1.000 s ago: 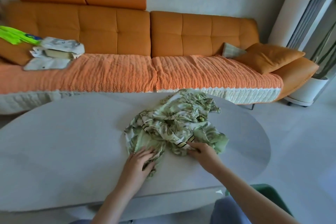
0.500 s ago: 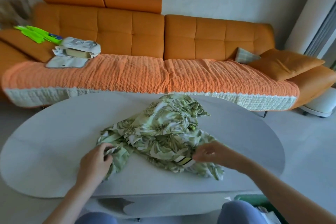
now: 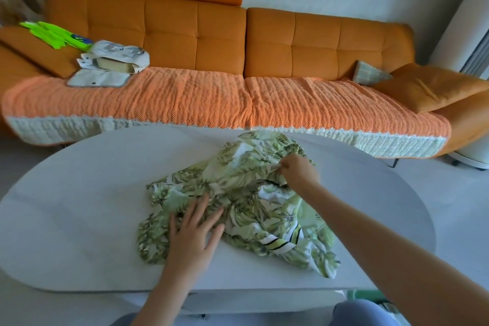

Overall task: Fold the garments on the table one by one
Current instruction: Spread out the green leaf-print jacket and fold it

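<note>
Head view: we see crumpled leaf-print garment (image 3: 246, 201) at centre of frame on white surface (image 3: 79, 206). Left hand (image 3: 194, 230) flat, fingers spread, pressing garment's lower-left part. Right hand (image 3: 299, 172) pinching fabric fold near upper edge. Orange sofa (image 3: 211, 42) across top.

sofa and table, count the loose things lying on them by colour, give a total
green leaf-print: 1, the garment on the table
neon green: 1, an item on the sofa
white and grey: 2, a bundle and a flat piece
orange: 1, a cushion
pale checked: 1, a cushion
total: 6
</note>
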A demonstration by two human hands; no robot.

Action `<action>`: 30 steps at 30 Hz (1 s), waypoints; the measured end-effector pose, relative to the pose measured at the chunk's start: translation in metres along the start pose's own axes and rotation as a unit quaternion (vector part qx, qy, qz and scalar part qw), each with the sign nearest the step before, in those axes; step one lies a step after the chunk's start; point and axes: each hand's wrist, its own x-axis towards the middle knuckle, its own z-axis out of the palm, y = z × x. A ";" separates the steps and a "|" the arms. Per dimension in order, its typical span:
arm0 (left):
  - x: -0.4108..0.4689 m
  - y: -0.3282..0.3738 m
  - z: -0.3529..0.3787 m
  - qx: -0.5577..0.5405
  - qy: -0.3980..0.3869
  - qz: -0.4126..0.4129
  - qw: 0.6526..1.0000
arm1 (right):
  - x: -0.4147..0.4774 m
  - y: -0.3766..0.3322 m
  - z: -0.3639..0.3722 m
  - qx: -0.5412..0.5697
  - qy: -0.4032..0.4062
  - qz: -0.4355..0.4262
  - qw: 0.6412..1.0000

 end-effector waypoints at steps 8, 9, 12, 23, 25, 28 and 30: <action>-0.002 0.002 -0.003 -0.026 0.009 0.008 1.000 | 0.053 -0.055 -0.067 0.463 0.021 0.151 0.873; -0.002 0.004 -0.004 -0.031 0.018 0.020 0.999 | 0.062 -0.052 -0.072 0.509 0.051 0.161 0.844; -0.004 0.008 -0.007 -0.056 0.020 0.020 0.998 | 0.077 -0.019 -0.079 0.471 0.129 0.200 0.849; 0.002 -0.002 0.006 0.017 0.006 0.013 1.000 | -0.026 -0.005 -0.012 0.127 -0.059 -0.176 0.974; 0.003 -0.003 0.007 0.029 0.013 0.014 0.999 | -0.055 -0.031 0.010 -0.021 -0.177 -0.261 0.949; 0.001 -0.003 0.007 0.045 0.030 0.000 0.999 | -0.059 -0.028 0.030 -0.169 -0.134 -0.331 0.919; -0.001 -0.002 0.007 0.052 0.038 -0.013 0.998 | -0.044 -0.006 0.021 -0.163 -0.102 -0.272 0.943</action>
